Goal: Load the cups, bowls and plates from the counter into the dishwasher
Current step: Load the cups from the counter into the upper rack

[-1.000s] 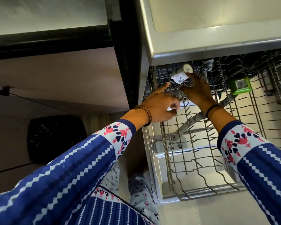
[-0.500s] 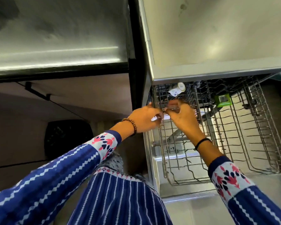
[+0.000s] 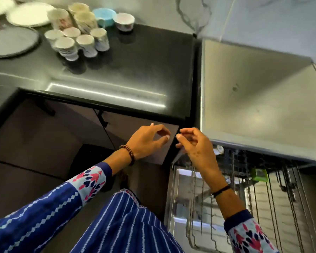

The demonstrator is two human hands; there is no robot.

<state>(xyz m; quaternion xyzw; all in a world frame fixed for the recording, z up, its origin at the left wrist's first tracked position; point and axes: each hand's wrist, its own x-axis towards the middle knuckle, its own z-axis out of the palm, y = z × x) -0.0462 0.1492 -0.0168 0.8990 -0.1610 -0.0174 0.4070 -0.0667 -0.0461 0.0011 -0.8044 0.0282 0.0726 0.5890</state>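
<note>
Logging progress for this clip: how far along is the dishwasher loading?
Done: one small white cup sits at the far end of the pulled-out wire dishwasher rack. In hand: nothing; the left hand and right hand are empty. Left: the cluster of white patterned cups, a light blue cup, a small white bowl, white plates and a round grey plate on the black counter.

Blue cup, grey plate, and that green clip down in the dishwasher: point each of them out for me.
blue cup [image 3: 104,15], head view, on its pale inside near the rim.
grey plate [image 3: 9,42], head view, on the flat middle of the plate.
green clip [image 3: 259,174], head view, on its green front face.
</note>
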